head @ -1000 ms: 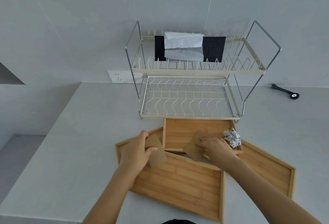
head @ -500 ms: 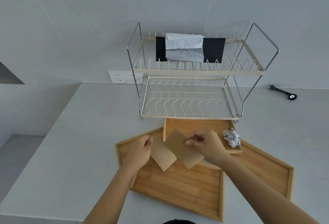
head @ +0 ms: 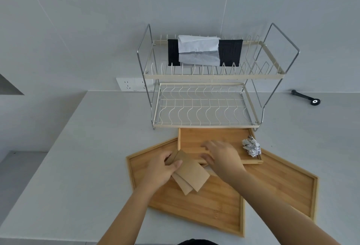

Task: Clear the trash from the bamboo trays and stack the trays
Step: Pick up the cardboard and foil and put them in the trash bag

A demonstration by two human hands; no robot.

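Three bamboo trays overlap on the white counter: a near-left tray (head: 204,211), a right tray (head: 288,190), and a smaller far tray (head: 210,135) lying on top of both. My left hand (head: 161,168) is shut on two brown paper pieces (head: 190,174), held together over the near-left tray. My right hand (head: 222,157) hovers with fingers spread over the far tray's front rim and holds nothing. A crumpled silver foil ball (head: 251,146) sits in the far tray's right corner, just right of my right hand.
A two-tier wire dish rack (head: 204,104) stands right behind the trays, with a black and white cloth (head: 202,53) draped on its top tier. A black tool (head: 305,97) lies at the back right. A wall socket (head: 132,84) sits left of the rack.
My right hand passed its brown paper to my left hand, which now holds both pieces. My right hand let go and moved toward the far tray.
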